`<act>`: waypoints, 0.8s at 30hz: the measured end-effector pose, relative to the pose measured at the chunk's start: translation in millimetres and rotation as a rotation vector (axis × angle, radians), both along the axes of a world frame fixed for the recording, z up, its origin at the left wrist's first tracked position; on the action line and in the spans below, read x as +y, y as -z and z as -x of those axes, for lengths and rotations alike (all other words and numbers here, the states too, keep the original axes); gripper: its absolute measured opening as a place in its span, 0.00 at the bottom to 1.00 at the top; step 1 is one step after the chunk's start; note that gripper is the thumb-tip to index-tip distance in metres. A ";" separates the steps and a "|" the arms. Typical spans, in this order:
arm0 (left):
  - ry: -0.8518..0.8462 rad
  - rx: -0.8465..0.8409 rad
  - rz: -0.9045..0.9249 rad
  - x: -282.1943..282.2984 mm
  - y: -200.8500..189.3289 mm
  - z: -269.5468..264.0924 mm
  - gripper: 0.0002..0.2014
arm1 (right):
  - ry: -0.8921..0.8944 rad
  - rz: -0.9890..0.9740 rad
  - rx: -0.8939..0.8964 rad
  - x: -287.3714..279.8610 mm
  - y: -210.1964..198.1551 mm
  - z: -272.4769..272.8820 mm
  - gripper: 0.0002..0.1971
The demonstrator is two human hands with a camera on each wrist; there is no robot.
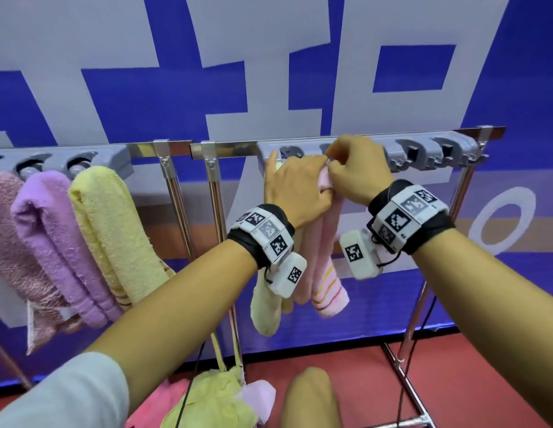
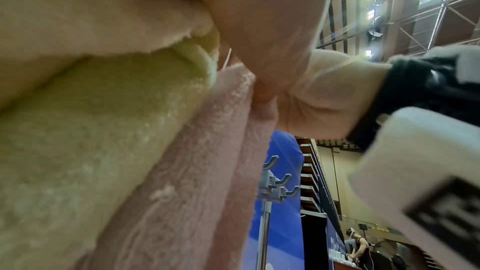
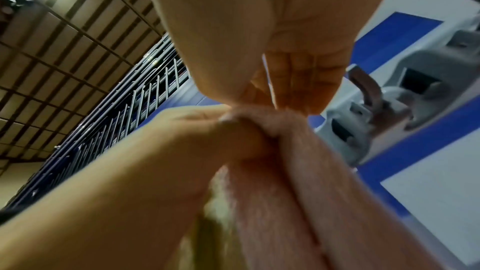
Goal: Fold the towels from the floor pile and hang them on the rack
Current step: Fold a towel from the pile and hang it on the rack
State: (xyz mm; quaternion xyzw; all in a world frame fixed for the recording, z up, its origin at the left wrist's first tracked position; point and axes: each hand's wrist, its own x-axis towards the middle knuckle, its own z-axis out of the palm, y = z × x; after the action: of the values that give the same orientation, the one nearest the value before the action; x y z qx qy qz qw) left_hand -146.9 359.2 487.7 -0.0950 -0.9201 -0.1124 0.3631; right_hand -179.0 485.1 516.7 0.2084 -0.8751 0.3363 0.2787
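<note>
My left hand (image 1: 295, 193) gripped the pink towel (image 1: 326, 264) hanging lengthwise below; my right hand (image 1: 355, 168) pinched its top, nearer the clip (image 1: 330, 148) just above.

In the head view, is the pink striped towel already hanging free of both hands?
No, the left hand grips the pink striped towel near its top and the right hand pinches its upper end at the rack's clips.

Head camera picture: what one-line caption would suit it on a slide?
Both hands, left hand and right hand, pinch a folded pink towel at the rack, beside a hanging yellow towel.
</note>
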 end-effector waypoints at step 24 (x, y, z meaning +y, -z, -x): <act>0.009 -0.151 0.378 -25.8 30.9 -39.8 0.55 | -0.097 -0.188 -0.188 -0.5 11.6 -40.7 0.35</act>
State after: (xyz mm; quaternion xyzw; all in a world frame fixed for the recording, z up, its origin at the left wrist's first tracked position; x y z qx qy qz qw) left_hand -107.1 333.5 456.8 -0.1568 -0.9490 0.0536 0.2683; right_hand -138.3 484.5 505.2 0.2431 -0.9139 0.2840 0.1583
